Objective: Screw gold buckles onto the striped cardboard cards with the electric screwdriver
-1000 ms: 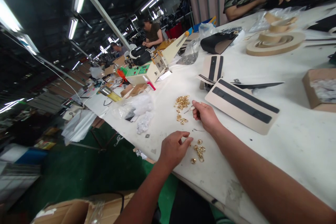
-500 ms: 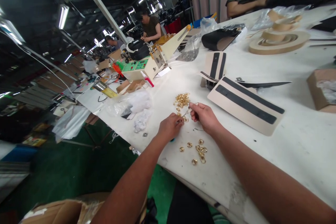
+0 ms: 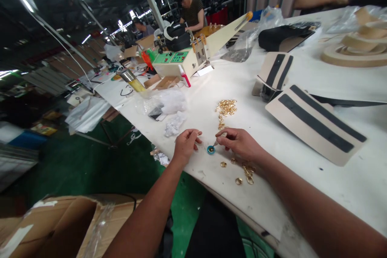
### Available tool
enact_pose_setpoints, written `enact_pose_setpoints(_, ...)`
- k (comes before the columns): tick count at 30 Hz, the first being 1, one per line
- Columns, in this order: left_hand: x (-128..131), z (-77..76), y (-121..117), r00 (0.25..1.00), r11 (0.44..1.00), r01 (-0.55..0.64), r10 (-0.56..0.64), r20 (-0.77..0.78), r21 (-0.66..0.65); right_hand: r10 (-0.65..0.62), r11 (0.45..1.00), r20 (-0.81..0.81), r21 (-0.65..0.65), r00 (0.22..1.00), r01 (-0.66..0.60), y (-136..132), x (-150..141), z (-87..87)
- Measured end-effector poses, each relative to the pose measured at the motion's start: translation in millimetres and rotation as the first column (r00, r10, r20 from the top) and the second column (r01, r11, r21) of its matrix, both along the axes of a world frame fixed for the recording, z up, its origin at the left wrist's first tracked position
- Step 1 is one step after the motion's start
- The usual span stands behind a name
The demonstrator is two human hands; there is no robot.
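My left hand (image 3: 186,145) is closed, with a small gold ring (image 3: 198,132) pinched at its fingertips. In my right hand (image 3: 237,142) is a thin pointed tool (image 3: 216,143) with a pale handle, its exact kind unclear. The tool's tip reaches down to a small round blue cap (image 3: 211,150) on the table between my hands; its dark contents are too small to make out. Nearer to me, beside my right wrist, lie several gold rings (image 3: 248,172). A pile of gold rings (image 3: 227,107) sits beyond my hands, with a short trail towards me.
Beige panels with black strips (image 3: 316,125) lie to the right. Crumpled white paper (image 3: 175,123) is on the left, before a cream machine (image 3: 181,58) and a red-and-white bottle (image 3: 185,76). An open cardboard box (image 3: 99,217) stands below the table edge. Co-workers sit further back.
Both hands have come back from the gold pile towards the near edge. The tool's tip is now at the blue cap, and the left hand has lifted a gold ring. The view has shifted.
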State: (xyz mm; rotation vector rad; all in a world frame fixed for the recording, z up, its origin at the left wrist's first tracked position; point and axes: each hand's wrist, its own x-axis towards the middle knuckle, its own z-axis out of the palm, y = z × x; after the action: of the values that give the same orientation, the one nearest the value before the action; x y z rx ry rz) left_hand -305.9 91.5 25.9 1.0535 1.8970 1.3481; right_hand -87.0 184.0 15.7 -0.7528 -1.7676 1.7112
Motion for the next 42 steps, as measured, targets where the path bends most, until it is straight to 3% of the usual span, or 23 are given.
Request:
enact_pose_setpoints(5, 3.7, -2.3, -29.2, 0.959, 0.992, -0.109, 0.089, 0.27, 0.059, -0.007, 0.985, 0.181, 0.172, 0.984, -0.024, -11.6, -6.0, -4.6)
enact_pose_setpoints(11, 18.3, -2.3, -38.7, 0.919, 0.987, -0.128, 0.083, 0.386, 0.094, -0.027, 0.989, 0.157, 0.148, 0.987, 0.004, -11.9, -4.5, -2.1)
enact_pose_setpoints(17, 23.0, -8.7, -41.9, 0.942, 0.99, -0.096, 0.056, 0.332, 0.104, -0.028, 0.989, 0.169, 0.147, 0.985, 0.002, -11.8, -4.6, -0.9)
enact_pose_setpoints(27, 28.7, -12.1, -41.9, 0.991, 0.991, -0.022, 0.004, 0.131, 0.132, -0.146, 0.987, -0.107, -0.091, 0.984, 0.136, -12.7, -4.3, 11.3)
enact_pose_setpoints(42, 29.4, -12.6, -42.8, 0.999, 0.988, 0.026, -0.032, 0.041, 0.152, -0.153, 0.986, -0.144, -0.083, 0.978, 0.142, -17.4, -8.1, 8.2)
